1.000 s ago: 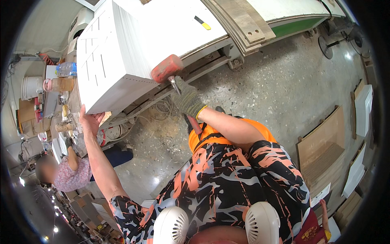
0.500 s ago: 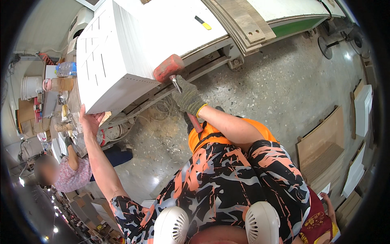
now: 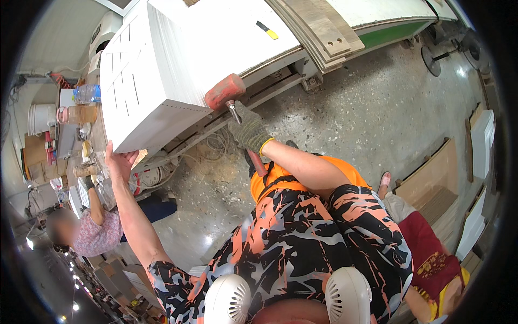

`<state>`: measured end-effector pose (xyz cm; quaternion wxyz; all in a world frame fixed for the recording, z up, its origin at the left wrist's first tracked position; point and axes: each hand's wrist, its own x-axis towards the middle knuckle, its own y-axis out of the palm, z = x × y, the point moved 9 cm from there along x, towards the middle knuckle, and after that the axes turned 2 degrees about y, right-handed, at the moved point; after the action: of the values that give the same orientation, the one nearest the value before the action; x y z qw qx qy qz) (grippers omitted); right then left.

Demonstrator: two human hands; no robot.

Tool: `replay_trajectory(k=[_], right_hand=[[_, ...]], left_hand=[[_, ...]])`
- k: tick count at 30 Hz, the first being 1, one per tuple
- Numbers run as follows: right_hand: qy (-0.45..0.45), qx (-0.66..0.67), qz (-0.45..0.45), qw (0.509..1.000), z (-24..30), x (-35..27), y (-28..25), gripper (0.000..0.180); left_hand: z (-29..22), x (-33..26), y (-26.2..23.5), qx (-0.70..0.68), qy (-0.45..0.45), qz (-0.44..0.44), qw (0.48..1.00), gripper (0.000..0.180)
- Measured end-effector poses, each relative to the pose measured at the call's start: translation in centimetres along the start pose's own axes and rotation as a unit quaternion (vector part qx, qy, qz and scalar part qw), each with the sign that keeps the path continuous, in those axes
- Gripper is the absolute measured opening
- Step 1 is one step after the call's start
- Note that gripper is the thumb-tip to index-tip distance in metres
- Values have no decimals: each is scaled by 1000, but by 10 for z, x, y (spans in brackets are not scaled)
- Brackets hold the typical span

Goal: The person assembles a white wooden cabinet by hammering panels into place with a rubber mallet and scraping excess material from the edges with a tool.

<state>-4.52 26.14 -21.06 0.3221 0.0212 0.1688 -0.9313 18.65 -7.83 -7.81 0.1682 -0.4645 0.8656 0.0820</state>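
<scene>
The bare left hand (image 3: 122,163), fingers spread, rests against a stack of white rectangular panels (image 3: 132,86); the grey-gloved right hand (image 3: 250,129) grips a red cylindrical-headed mallet (image 3: 225,92).

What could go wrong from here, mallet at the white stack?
1. The left hand is bare at a corner of the white panel stack; if the panels shift, fingers might get pinched.
2. The right hand, gloved, holds the red mallet right by another corner; a hard knock could chip panel edges.
3. The wooden boards jut past the bench's front edge; someone might bump them.
</scene>
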Motion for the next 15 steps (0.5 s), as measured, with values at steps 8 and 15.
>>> replay_trajectory(k=[8, 15], right_hand=[[-55, 56, -19, 997, 37, -8, -19, 60], [-103, 74, -28, 992, 49, -13, -15, 52]], left_hand=[[1, 1, 2, -4, -9, 3, 1000, 80], [-1, -1, 4, -4, -4, 2, 1000, 78]])
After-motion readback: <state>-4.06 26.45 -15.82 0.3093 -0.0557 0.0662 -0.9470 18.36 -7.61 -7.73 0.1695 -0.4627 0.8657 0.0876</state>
